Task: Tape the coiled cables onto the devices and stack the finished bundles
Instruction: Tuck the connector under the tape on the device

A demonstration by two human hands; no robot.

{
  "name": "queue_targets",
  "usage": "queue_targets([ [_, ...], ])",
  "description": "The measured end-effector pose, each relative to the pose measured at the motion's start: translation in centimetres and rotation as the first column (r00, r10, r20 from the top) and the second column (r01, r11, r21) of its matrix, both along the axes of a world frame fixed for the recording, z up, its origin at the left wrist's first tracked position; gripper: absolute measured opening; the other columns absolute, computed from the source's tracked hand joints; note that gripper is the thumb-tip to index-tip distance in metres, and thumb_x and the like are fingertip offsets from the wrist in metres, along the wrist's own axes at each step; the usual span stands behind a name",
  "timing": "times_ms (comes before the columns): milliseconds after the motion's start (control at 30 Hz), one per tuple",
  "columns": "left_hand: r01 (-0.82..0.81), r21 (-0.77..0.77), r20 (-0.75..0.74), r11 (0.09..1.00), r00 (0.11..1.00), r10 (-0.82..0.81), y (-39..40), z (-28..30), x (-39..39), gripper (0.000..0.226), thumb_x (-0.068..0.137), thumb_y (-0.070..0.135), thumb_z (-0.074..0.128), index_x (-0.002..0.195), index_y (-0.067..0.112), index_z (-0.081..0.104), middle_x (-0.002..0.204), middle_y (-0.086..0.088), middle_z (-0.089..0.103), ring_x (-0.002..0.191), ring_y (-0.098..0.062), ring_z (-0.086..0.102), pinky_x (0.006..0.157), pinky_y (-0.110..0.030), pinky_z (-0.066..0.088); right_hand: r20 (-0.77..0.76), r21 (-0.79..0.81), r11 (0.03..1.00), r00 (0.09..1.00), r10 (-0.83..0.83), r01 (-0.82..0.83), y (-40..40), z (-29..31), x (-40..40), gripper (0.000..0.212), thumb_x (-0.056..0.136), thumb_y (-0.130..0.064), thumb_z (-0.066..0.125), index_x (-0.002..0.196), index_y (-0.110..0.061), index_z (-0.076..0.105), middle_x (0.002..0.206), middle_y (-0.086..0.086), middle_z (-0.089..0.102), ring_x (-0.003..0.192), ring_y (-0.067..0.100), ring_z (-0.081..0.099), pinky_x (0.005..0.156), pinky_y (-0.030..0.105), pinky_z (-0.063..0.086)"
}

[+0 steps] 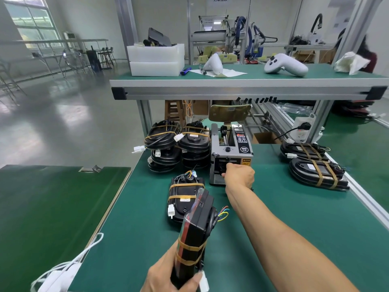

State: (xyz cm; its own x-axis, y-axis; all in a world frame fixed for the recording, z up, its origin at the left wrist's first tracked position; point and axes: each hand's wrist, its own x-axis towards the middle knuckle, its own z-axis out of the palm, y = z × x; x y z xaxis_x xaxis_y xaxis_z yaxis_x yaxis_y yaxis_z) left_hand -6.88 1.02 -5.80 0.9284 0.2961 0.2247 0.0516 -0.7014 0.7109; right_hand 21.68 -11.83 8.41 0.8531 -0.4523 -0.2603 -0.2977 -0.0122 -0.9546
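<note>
Taping step: right hand point(239, 174) reached the tape dispenser point(230, 153), fingers hidden, can't tell. Left hand point(168, 275) gripped device point(194, 220). Next, prob.: pull strip, wrap cable.

The right hand point(239, 174) hides its own fingertips at the dispenser point(230, 152) mouth, so any tape there is unseen. The bottom edge crops the left hand point(168, 277), and the device point(194, 232) covers its fingers.
</note>
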Motion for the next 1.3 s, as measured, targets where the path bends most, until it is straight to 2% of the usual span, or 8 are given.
queue_targets([
  [133, 0.021, -0.041, 0.070, 0.999, 0.997, -0.018, -0.7, 3.2, -0.6, 0.086, 0.078, 0.086, 0.067, 0.156, 0.054, 0.049, 0.121, 0.035, 0.070, 0.103, 0.011, 0.071, 0.084, -0.001, 0.051, 0.007, 0.061, 0.996, 0.997, 0.072, -0.073, -1.2, -0.1, -1.5, 0.018, 0.087, -0.017, 0.072, 0.069, -0.020, 0.068, 0.051, -0.002, 0.069, 0.057, 0.011, 0.070, 0.060, 0.024, 0.051],
  [200, 0.039, -0.050, 0.096, 0.998, 0.995, -0.034, -1.1, 4.2, -0.8, 0.081, 0.080, 0.078, 0.074, 0.153, 0.055, 0.051, 0.119, 0.034, 0.072, 0.101, 0.010, 0.072, 0.084, -0.002, 0.051, 0.033, 0.084, 0.967, 0.971, 0.237, -0.239, -2.3, -0.7, -3.3, 0.020, 0.087, -0.012, 0.071, 0.068, -0.014, 0.067, 0.054, -0.003, 0.067, 0.057, 0.012, 0.066, 0.070, 0.027, 0.050],
  [367, 0.049, -0.054, 0.097, 0.997, 0.994, -0.043, -1.2, 4.7, -1.1, 0.078, 0.073, 0.055, 0.086, 0.147, 0.055, 0.058, 0.107, 0.031, 0.073, 0.093, 0.006, 0.072, 0.079, -0.005, 0.052, 0.184, 0.120, 0.778, 0.784, 0.593, -0.617, -6.2, 0.9, -9.9, 0.013, 0.084, -0.028, 0.079, 0.078, -0.017, 0.075, 0.083, -0.001, 0.075, 0.096, 0.017, 0.072, 0.087, 0.035, 0.050],
  [500, 0.085, -0.090, 0.100, 0.992, 0.992, -0.076, -1.0, 4.9, -1.1, 0.072, 0.077, 0.048, 0.087, 0.145, 0.044, 0.064, 0.102, 0.026, 0.073, 0.090, 0.002, 0.072, 0.080, -0.016, 0.057, 0.288, 0.172, 0.599, 0.622, 0.728, -0.782, -7.2, 3.7, -13.0, 0.047, 0.070, -0.043, 0.080, 0.096, -0.004, 0.075, 0.118, 0.000, 0.078, 0.115, 0.013, 0.071, 0.098, 0.034, 0.049],
  [567, 0.098, -0.100, 0.109, 0.990, 0.990, -0.087, -0.9, 4.9, -1.1, 0.069, 0.078, 0.046, 0.086, 0.144, 0.040, 0.065, 0.103, 0.025, 0.074, 0.092, 0.000, 0.073, 0.081, -0.016, 0.057, 0.303, 0.139, 0.540, 0.555, 0.775, -0.830, -6.9, 5.1, -13.9, 0.024, 0.074, -0.035, 0.079, 0.082, -0.014, 0.077, 0.120, -0.002, 0.077, 0.112, 0.009, 0.071, 0.099, 0.034, 0.050],
  [767, 0.098, -0.125, 0.102, 0.987, 0.991, -0.086, -0.8, 4.8, -1.0, 0.059, 0.080, 0.048, 0.086, 0.136, 0.038, 0.068, 0.098, 0.025, 0.074, 0.086, 0.003, 0.069, 0.080, -0.017, 0.055, 0.292, 0.003, 0.478, 0.458, 0.840, -0.878, -6.4, 6.5, -14.1, 0.030, 0.093, -0.010, 0.076, 0.065, -0.023, 0.072, 0.127, -0.006, 0.074, 0.118, 0.007, 0.068, 0.101, 0.035, 0.049],
  [1000, 0.151, -0.112, 0.136, 0.982, 0.981, -0.136, -0.8, 4.8, -0.9, 0.065, 0.085, 0.043, 0.086, 0.145, 0.033, 0.064, 0.106, 0.024, 0.073, 0.092, -0.001, 0.071, 0.081, -0.018, 0.056, 0.261, -0.026, 0.385, 0.365, 0.894, -0.923, -6.5, 6.9, -14.0, 0.013, 0.083, -0.022, 0.077, 0.071, -0.020, 0.075, 0.121, -0.005, 0.077, 0.128, -0.002, 0.060, 0.097, 0.028, 0.044],
  [1300, 0.154, -0.086, 0.155, 0.984, 0.978, -0.139, -0.7, 4.6, -0.9, 0.058, 0.086, 0.044, 0.085, 0.140, 0.037, 0.065, 0.100, 0.025, 0.071, 0.086, 0.000, 0.069, 0.077, -0.014, 0.053, 0.262, 0.026, 0.378, 0.371, 0.891, -0.925, -6.3, 6.8, -14.1, 0.012, 0.082, -0.017, 0.077, 0.069, -0.018, 0.077, 0.113, -0.001, 0.080, 0.129, 0.000, 0.061, 0.100, 0.026, 0.041],
])
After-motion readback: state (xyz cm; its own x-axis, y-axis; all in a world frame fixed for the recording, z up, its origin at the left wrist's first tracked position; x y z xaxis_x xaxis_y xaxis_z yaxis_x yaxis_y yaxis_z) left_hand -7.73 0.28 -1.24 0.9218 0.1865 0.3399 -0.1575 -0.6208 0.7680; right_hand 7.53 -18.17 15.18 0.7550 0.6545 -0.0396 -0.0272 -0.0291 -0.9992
